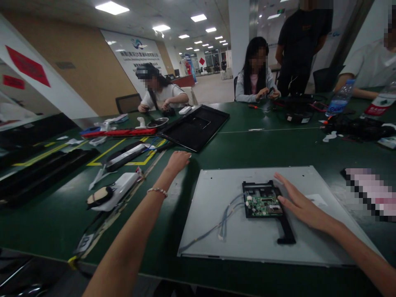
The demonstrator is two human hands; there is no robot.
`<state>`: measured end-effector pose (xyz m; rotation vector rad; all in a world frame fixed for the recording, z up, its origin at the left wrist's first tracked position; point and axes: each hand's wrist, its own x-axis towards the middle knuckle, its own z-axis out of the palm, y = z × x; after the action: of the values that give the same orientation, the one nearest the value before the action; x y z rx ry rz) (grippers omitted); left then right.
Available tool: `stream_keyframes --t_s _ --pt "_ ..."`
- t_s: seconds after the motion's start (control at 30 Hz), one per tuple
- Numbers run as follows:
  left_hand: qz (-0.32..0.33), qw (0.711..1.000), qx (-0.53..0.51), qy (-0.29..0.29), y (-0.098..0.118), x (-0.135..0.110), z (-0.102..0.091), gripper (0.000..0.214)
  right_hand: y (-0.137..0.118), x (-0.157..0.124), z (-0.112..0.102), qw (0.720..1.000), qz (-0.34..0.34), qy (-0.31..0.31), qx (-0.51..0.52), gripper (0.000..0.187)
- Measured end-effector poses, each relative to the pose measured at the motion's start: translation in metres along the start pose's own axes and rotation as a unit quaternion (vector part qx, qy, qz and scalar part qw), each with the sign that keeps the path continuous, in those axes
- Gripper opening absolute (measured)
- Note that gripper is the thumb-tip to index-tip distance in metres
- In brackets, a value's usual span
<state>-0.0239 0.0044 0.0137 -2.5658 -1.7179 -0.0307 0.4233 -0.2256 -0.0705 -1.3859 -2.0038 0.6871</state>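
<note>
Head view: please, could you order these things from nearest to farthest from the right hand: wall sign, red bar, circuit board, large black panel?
1. Circuit board: just left of the right hand.
2. Large black panel: farther forward, to the left.
3. Red bar: left of that panel.
4. Wall sign: in the background, left.

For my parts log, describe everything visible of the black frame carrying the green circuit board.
The black, plastic-looking rectangular frame carries a green circuit board with a white connector and blue-grey wires at left. A narrow footed arm extends from its lower right. It lies flat on the pale grey, metal-looking panel; the right hand seems to touch its right side.
</note>
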Motion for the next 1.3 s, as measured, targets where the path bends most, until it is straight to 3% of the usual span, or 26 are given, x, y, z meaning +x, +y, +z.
stream_keyframes --t_s 0.1,0.23,0.47,0.6,0.7,0.83,0.93,1.07,1.3 --pt "0.000 1.000 0.008 -0.010 -0.006 0.013 0.002 0.015 -0.002 0.001 0.000 1.000 0.007 0.003 0.009 0.069" --pt "-0.005 1.000 0.020 -0.004 -0.004 0.021 0.004 0.022 -0.009 0.003 -0.001 1.000 0.014 0.001 0.019 0.068" --pt "0.011 0.998 0.059 0.034 0.021 0.017 -0.003 0.030 -0.011 0.006 -0.001 1.000 -0.012 0.001 -0.005 0.072" --pt "0.059 0.995 0.060 0.043 0.070 0.009 -0.005 0.031 -0.012 0.004 -0.002 0.999 -0.028 -0.014 -0.030 0.089" --pt "0.110 0.991 0.048 0.052 0.130 -0.004 -0.005 0.032 -0.014 0.004 -0.005 0.999 -0.034 -0.033 -0.025 0.099" --pt "0.246 0.968 0.020 0.049 0.217 -0.026 -0.004 0.020 -0.013 0.004 -0.005 0.998 -0.041 -0.036 -0.011 0.101" --pt "0.286 0.957 0.014 0.034 0.261 -0.035 -0.002 0.014 -0.010 0.005 -0.003 0.999 -0.049 -0.022 -0.008 0.101" --pt "0.257 0.966 -0.017 0.017 0.285 -0.036 0.007 0.016 -0.007 0.005 -0.001 0.998 -0.064 -0.016 -0.005 0.102" --pt "0.231 0.973 -0.018 0.009 0.297 -0.041 0.017 0.022 -0.006 0.003 -0.001 0.998 -0.062 -0.015 -0.003 0.103"
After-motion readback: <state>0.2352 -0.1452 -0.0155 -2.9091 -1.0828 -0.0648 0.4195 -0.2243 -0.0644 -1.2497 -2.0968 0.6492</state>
